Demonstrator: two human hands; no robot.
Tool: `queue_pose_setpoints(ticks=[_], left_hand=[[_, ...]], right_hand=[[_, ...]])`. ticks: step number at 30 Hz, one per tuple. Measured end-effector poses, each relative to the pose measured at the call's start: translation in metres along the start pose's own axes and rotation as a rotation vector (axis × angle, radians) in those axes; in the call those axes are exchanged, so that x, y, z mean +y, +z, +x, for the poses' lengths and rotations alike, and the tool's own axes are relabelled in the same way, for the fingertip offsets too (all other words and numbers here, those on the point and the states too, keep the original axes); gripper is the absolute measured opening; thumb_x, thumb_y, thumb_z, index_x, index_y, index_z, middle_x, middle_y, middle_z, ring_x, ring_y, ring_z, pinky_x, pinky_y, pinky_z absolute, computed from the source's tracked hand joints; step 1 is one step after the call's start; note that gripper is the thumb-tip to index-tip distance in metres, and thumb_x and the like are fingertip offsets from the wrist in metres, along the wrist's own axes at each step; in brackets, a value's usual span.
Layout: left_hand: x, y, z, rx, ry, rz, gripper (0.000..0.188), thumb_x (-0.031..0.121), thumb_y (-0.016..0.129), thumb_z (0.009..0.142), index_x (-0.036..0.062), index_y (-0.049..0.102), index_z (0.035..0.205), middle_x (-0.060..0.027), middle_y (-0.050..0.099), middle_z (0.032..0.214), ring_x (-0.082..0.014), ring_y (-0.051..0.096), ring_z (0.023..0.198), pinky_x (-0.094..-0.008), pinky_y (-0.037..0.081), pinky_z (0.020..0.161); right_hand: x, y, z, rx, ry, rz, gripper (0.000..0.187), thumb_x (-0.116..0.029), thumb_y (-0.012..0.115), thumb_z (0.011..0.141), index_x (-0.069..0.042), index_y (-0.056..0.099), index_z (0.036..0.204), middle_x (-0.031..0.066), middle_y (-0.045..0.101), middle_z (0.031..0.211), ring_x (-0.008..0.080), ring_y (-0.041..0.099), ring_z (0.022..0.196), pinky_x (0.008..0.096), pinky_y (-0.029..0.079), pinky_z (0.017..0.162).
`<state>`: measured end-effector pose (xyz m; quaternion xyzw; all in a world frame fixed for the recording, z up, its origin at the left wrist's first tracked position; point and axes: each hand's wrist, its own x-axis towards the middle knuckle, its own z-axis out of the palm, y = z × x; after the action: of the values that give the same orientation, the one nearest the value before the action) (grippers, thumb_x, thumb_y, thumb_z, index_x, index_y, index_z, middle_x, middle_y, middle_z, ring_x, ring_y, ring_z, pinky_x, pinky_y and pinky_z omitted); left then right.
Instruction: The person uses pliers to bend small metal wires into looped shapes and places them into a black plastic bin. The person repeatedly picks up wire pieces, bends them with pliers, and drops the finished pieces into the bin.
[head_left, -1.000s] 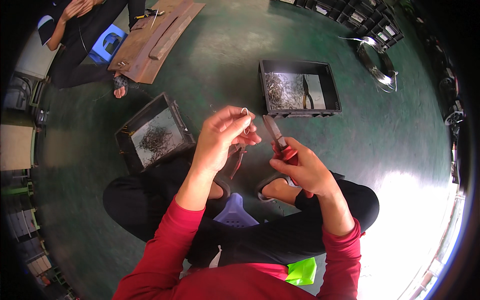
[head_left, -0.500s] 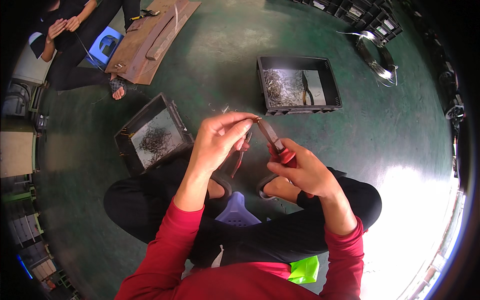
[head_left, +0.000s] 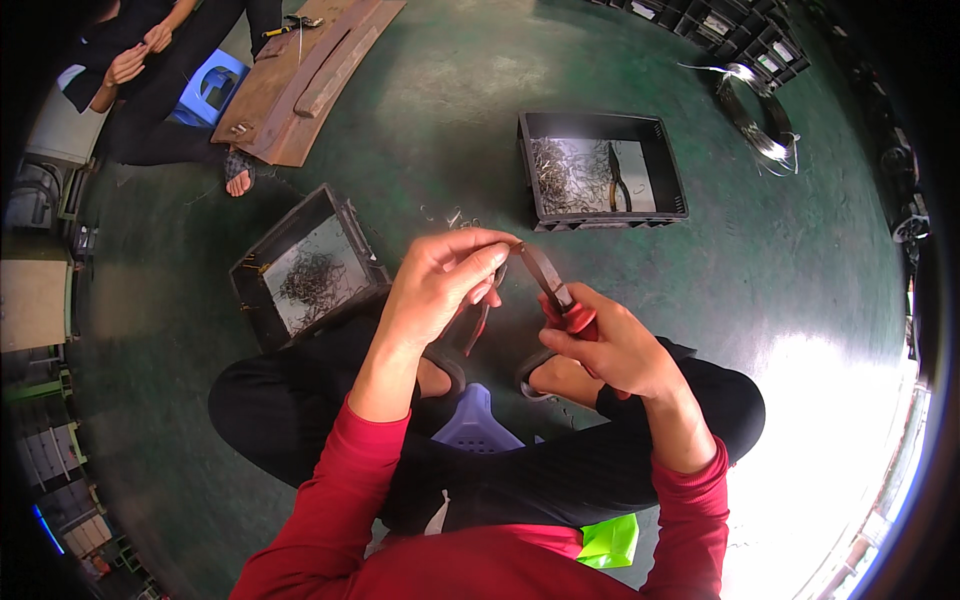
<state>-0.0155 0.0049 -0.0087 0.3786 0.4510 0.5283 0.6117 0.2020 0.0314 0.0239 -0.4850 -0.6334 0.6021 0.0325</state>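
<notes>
Hands [head_left: 432, 282] near two black bins [head_left: 590, 127]

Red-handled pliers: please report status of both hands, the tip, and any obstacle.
Left hand pinched, any held piece hidden. Right hand gripping red-handled pliers, tip at left hand's pinch. Another red-handled tool partly hidden below left hand, apparently not obstructing.

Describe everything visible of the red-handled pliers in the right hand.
The pliers have red, plastic-looking handles and a dark grey, metallic-looking head that narrows toward the tip. The right hand wraps the handles, hiding much of them. Held above the floor, the head slants up and to the left, its tip right by the pinched fingers of the left hand. The jaws look closed or nearly so; what lies between them is too small to tell.
</notes>
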Motion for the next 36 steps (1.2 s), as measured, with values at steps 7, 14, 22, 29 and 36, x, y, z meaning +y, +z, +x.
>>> queue_pose_setpoints(ticks=[7, 14, 22, 29, 36], left_hand=[[0.003, 0.006, -0.003, -0.06, -0.076, 0.119, 0.025, 0.009, 0.052, 0.097, -0.0044, 0.061, 0.116, 0.0008, 0.049, 0.066, -0.0056, 0.045, 0.055, -0.0231, 0.047, 0.053], [0.003, 0.015, -0.007, -0.003, 0.108, 0.322, 0.025, 0.007, 0.047, 0.098, -0.002, 0.062, 0.116, 0.0001, 0.054, 0.067, -0.0039, 0.047, 0.054, -0.02, 0.041, 0.049], [0.01, 0.017, -0.015, -0.059, 0.152, 0.387, 0.03, 0.003, 0.044, 0.096, -0.0007, 0.061, 0.121, 0.0018, 0.049, 0.063, -0.0041, 0.045, 0.055, -0.0207, 0.037, 0.049], [0.003, 0.031, -0.018, 0.037, 0.235, 0.479, 0.028, 0.005, 0.046, 0.096, 0.0004, 0.064, 0.116, 0.0013, 0.047, 0.059, -0.0038, 0.045, 0.053, -0.0211, 0.038, 0.049], [-0.001, 0.034, -0.019, 0.076, 0.234, 0.531, 0.026, 0.007, 0.046, 0.097, -0.0008, 0.065, 0.113, 0.0015, 0.046, 0.057, -0.0037, 0.043, 0.051, -0.0214, 0.036, 0.047]], right_hand=[[0.003, 0.003, 0.003, 0.114, -0.122, -0.095, 0.028, -0.019, 0.07, 0.083, 0.0, 0.057, 0.098, 0.0122, 0.062, 0.077, 0.023, 0.059, 0.071, 0.0339, 0.047, 0.067], [0.005, 0.002, 0.005, 0.151, -0.107, -0.103, 0.024, -0.019, 0.07, 0.085, 0.001, 0.057, 0.088, 0.0067, 0.057, 0.069, 0.0128, 0.05, 0.065, 0.0305, 0.044, 0.064], [0.003, 0.006, 0.008, 0.221, -0.217, -0.124, 0.024, -0.01, 0.074, 0.078, 0.001, 0.056, 0.088, 0.0147, 0.059, 0.069, 0.024, 0.057, 0.06, 0.0334, 0.047, 0.061], [0.009, 0.006, 0.01, 0.283, -0.239, -0.207, 0.021, -0.011, 0.073, 0.081, -0.001, 0.054, 0.085, 0.0111, 0.056, 0.065, 0.0212, 0.049, 0.056, 0.0336, 0.043, 0.057], [0.022, 0.007, 0.018, 0.372, -0.331, -0.234, 0.019, -0.006, 0.071, 0.081, -0.002, 0.053, 0.087, 0.0129, 0.057, 0.066, 0.0277, 0.049, 0.055, 0.0353, 0.043, 0.055]])
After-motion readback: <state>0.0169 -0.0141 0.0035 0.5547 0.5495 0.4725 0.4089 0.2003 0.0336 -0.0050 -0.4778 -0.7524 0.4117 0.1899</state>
